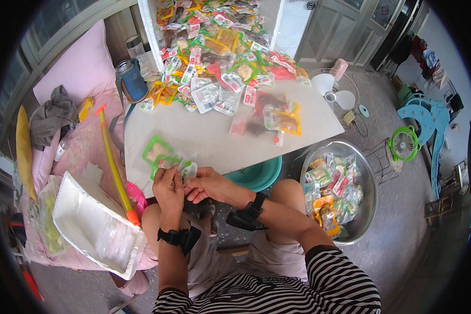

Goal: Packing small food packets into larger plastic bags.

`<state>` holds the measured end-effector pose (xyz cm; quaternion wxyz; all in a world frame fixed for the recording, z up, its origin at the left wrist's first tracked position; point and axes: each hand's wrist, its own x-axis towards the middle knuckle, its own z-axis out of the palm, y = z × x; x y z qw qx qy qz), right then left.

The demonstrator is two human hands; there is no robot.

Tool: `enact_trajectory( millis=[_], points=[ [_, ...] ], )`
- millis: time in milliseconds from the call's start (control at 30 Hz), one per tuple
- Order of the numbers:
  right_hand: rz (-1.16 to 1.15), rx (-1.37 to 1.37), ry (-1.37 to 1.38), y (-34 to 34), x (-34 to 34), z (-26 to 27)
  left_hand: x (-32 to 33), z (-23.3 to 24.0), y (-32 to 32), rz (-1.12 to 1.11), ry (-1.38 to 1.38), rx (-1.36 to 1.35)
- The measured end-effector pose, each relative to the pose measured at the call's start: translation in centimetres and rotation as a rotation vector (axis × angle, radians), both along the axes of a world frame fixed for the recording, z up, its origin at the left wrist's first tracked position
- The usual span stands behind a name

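Observation:
At the table's near edge, my left hand [169, 192] grips a clear plastic bag [187, 159] with a green-and-white snack packet showing in or behind it. My right hand [209, 184] touches the bag's right side with its fingertips; its exact hold is partly hidden. A green-edged packet with pale food [156, 152] lies just beyond my left hand. Farther right on the white table [204, 137] lies a small group of packets, a yellow-edged one [288, 122] among them. A large heap of mixed snack packets [219, 43] spills from a white foam box at the table's far side.
A metal basin [371, 204] of bagged packets stands right of my knee. A teal basin [265, 176] sits under the table edge. On the left are a blue flask [131, 84], an empty foam box [98, 231] and a yellow tube [115, 168]. Fans stand at the right.

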<state>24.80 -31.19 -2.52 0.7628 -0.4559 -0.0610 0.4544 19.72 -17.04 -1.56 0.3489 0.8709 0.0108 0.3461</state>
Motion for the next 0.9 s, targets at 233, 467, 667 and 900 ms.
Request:
enact_trajectory(
  millis=[233, 467, 667, 900],
  points=[
    [-0.032, -0.105, -0.134, 0.8, 0.3, -0.7, -0.3, -0.1, -0.1, -0.011, 0.009, -0.039],
    [-0.067, -0.097, -0.188, 1.6, 0.4, -0.8, -0.4, -0.3, -0.1, 0.023, 0.028, -0.033],
    [-0.048, -0.260, -0.283, 0.9, 0.7, 1.0, -0.2, 0.4, -0.6, 0.026, 0.043, -0.026],
    [0.072, -0.430, -0.401, 0.0, 1.0, 2.0, -0.4, 0.6, -0.6, 0.041, 0.068, -0.019]
  ],
)
